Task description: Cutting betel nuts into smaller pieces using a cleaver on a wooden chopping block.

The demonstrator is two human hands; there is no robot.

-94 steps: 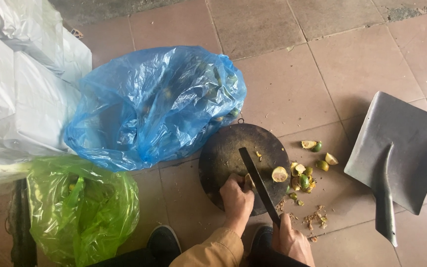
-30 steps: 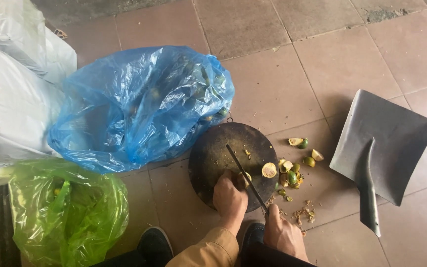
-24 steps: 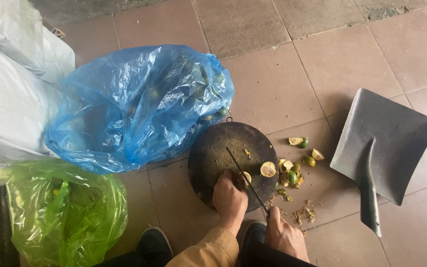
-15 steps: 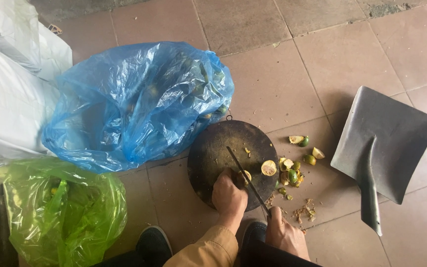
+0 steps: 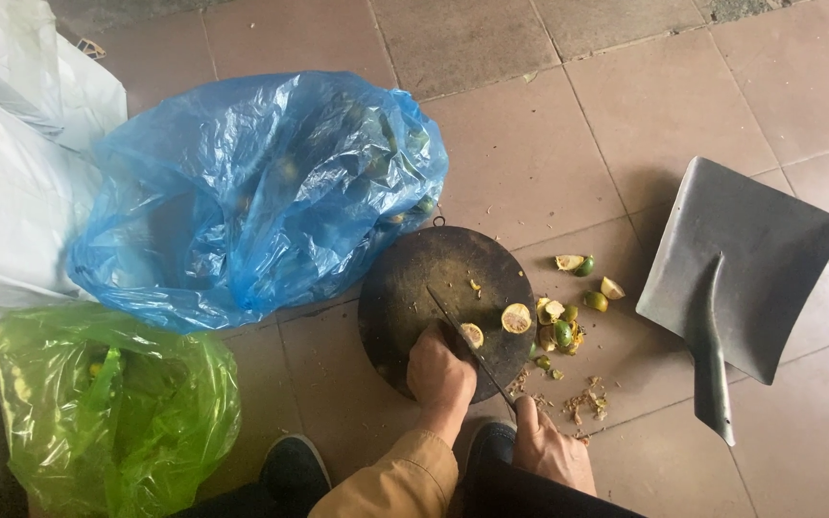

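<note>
The left hand (image 5: 440, 372) rests on the round dark chopping board (image 5: 414, 288), fingers curled onto a halved small citrus fruit (image 5: 472, 335) and pinning it to the board; the right hand (image 5: 551, 449) is closed around the handle of a knife (image 5: 467, 338), whose blade lies across the board just beside the pinned fruit; another cut half (image 5: 516, 317) lies near the board's right edge; cut pieces and peel (image 5: 568, 326) are scattered on the tiled floor (image 5: 530, 144) beside the board; a metal dustpan (image 5: 741, 278) lies to the right; a blue plastic bag (image 5: 251, 192) and a green plastic bag (image 5: 107, 412) sit to the left.
</note>
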